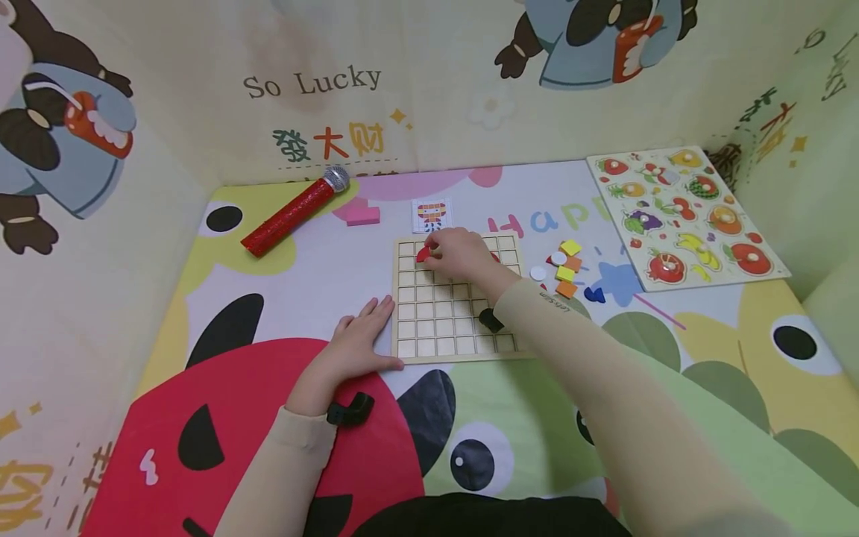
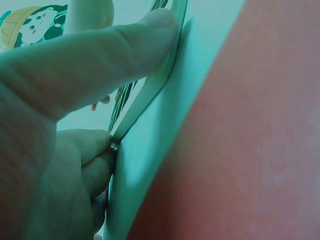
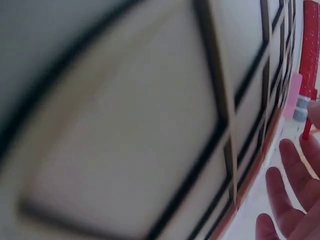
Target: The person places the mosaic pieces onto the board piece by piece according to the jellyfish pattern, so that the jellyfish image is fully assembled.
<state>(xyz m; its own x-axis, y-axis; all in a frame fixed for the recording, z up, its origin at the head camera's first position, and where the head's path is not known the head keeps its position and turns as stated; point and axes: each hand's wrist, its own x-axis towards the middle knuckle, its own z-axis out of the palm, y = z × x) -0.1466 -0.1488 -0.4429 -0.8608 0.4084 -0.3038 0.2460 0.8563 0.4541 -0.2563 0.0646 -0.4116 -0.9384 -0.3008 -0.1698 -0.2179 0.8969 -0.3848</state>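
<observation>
A wooden grid board (image 1: 426, 348) lies on the patterned table cover. Between thumb and fingertip, my right hand (image 1: 459, 256) pinches a small red piece (image 1: 422, 254) over the board's far left cells; the piece also shows edge-on as a thin red strip (image 3: 307, 130) in the right wrist view. Another bit of red (image 1: 495, 256) peeks out behind that hand. My left hand (image 1: 359, 339) lies with spread fingers against the board's left side. In the left wrist view its thumb (image 2: 150, 37) touches the board's edge (image 2: 145, 102).
Right of the board lie several yellow, orange, white and blue pieces (image 1: 566, 274). A small picture card (image 1: 432, 215) and a pink block (image 1: 363, 216) sit beyond it. A red microphone (image 1: 288, 224) rests at far left, a fruit puzzle board (image 1: 644, 250) at far right.
</observation>
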